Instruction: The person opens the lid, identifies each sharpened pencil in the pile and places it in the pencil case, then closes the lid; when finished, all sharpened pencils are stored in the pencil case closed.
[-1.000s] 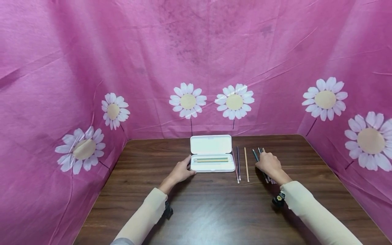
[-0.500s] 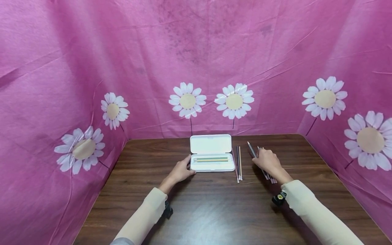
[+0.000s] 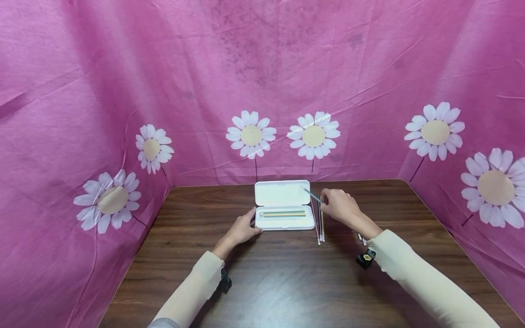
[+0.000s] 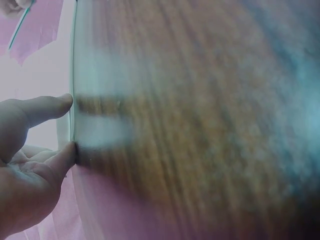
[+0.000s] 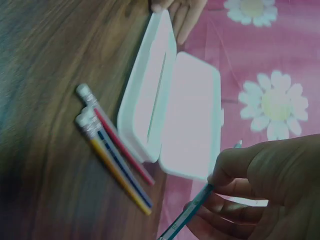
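A white pencil case (image 3: 287, 227) stands open on the table, lid tilted back; several pencils (image 3: 283, 213) lie lengthwise in its tray. My left hand (image 3: 243, 228) holds the case's left end, thumb at the front corner and fingers toward the back one. The left wrist view shows two fingertips on the case's edge. My right hand (image 3: 342, 207) pinches a teal pencil (image 5: 192, 212) between thumb and fingers, its tip overlapping the lid in the head view. Red (image 5: 120, 137), dark blue (image 5: 120, 162) and yellow (image 5: 116, 172) pencils with white erasers lie just right of the case.
More pencil ends (image 3: 362, 239) show on the wooden table (image 3: 270, 278) beside my right wrist, the rest hidden behind the hand. A pink cloth (image 3: 197, 91) with white daisies surrounds the table at the back and sides.
My right hand has lifted the teal pencil from the right-hand group and carried it left toward the case. Earlier, the yellow pencil shifted left beside the dark blue one. The left hand stays put.
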`<action>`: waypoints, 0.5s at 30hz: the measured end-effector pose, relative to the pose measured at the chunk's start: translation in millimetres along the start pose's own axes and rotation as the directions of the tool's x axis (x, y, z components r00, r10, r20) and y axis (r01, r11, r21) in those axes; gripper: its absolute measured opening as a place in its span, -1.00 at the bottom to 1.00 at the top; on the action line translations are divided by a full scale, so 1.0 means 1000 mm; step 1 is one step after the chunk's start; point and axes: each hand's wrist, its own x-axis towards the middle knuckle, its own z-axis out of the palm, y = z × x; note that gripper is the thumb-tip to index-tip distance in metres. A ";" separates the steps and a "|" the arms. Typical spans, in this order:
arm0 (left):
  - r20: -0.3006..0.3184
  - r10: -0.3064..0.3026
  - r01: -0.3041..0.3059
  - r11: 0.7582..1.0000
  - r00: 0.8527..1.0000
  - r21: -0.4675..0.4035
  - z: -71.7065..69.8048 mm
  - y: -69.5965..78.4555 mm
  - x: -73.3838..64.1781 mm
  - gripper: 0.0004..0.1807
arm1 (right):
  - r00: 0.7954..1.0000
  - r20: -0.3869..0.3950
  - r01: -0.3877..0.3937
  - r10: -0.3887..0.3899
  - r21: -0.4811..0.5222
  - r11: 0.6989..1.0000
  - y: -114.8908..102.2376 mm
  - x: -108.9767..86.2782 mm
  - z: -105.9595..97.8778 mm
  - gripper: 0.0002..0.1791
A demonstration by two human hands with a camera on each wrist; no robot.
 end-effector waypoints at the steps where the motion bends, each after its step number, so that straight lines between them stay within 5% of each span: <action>1: 0.002 0.001 -0.001 1.000 1.000 -0.002 0.000 0.000 0.000 -0.03 | 1.000 0.008 0.013 -0.013 -0.008 1.000 -0.004 0.002 0.000 -0.94; 10: 0.007 -0.004 0.004 1.000 1.000 -0.003 0.000 0.002 0.000 -0.03 | 0.970 0.060 0.242 -0.237 -0.095 0.966 -0.034 0.028 0.017 -0.86; 15: 0.006 -0.005 0.005 1.000 1.000 0.013 0.000 0.002 0.001 -0.03 | 0.950 0.096 0.309 -0.298 -0.139 0.941 -0.050 0.039 0.031 -0.86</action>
